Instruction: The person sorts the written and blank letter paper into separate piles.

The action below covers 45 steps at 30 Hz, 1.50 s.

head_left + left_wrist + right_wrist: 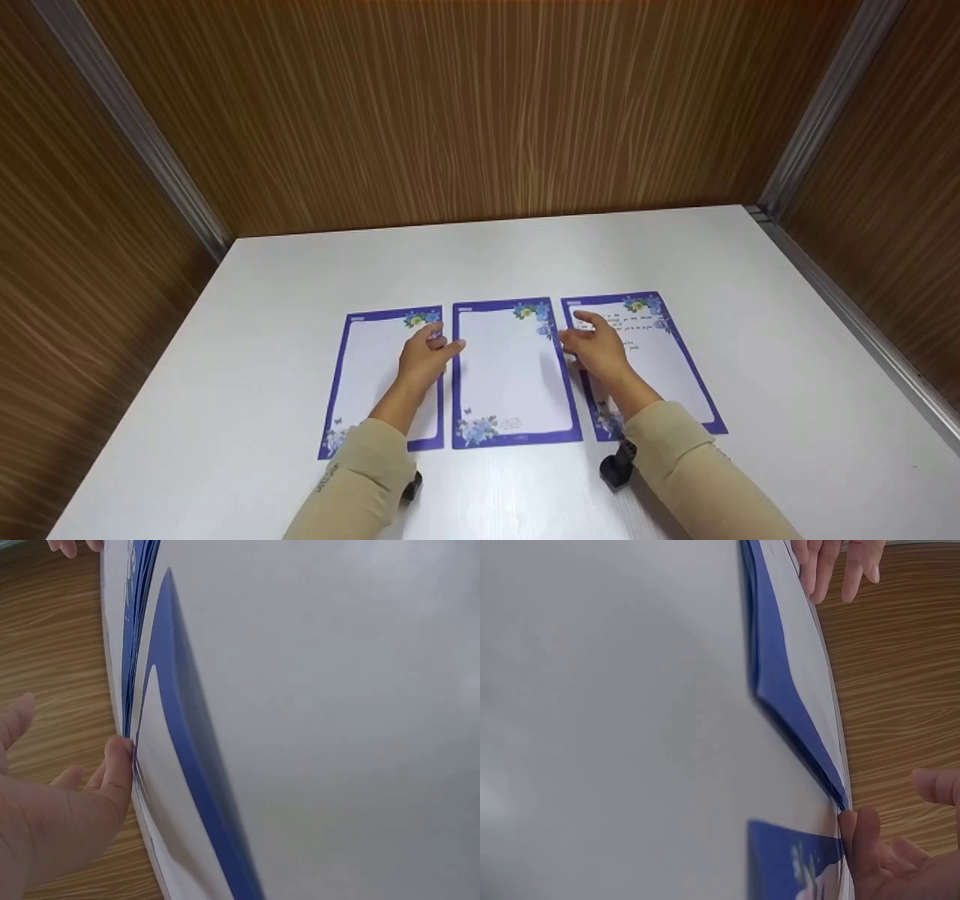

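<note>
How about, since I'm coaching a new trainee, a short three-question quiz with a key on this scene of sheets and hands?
1. In the head view, how many purple-bordered floral sheets lie side by side on the white table?
2. Which sheet shows lines of text across its upper half? A left; B middle; C right.
3. True or false: both hands wear gloves.

Key: 1. Three. 2. C, the right sheet. 3. False; the left hand and right hand are bare.

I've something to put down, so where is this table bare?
The table is bare behind the left sheet, middle sheet and right sheet, up to the wooden wall, and outside the row at either end. It's crowded around the middle one, with the left hand and right hand at its sides.
</note>
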Each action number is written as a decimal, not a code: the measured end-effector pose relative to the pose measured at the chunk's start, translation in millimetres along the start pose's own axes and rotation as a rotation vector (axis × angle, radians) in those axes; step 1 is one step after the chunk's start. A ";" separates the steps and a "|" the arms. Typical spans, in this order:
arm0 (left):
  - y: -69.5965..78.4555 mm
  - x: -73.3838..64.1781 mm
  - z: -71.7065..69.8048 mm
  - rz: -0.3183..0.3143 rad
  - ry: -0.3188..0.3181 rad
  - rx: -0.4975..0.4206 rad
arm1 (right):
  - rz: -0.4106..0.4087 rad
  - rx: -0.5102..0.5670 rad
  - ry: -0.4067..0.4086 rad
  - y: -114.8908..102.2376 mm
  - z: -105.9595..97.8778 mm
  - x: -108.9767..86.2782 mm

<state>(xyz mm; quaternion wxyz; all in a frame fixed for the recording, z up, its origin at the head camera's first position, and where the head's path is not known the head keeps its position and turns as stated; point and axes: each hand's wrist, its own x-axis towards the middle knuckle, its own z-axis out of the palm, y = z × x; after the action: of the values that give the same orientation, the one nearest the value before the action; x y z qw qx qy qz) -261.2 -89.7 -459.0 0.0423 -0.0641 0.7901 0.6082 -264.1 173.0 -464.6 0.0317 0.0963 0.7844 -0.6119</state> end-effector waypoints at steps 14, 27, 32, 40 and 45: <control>-0.9 0.8 -2.3 0.005 -0.010 -0.083 | 0.020 0.006 0.001 -0.8 1.1 0.2; -4.5 3.6 -0.4 0.011 -0.048 -0.228 | -0.024 -0.009 -0.018 2.8 2.0 3.0; -6.7 3.9 0.4 0.009 -0.057 -0.224 | 0.001 0.045 -0.050 4.4 4.2 3.1; -9.3 4.1 -3.5 -0.005 -0.040 -0.164 | 0.063 0.062 -0.075 7.0 5.5 3.9; -9.2 5.9 -9.9 -0.046 -0.010 -0.143 | 0.053 0.063 -0.079 6.7 7.7 4.7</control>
<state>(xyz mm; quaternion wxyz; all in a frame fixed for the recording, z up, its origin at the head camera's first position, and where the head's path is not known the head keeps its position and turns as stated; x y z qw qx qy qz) -265.6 -101.9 -466.1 0.0554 -0.0819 0.7428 0.6622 -267.9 167.6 -473.7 0.0758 0.0937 0.7600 -0.6387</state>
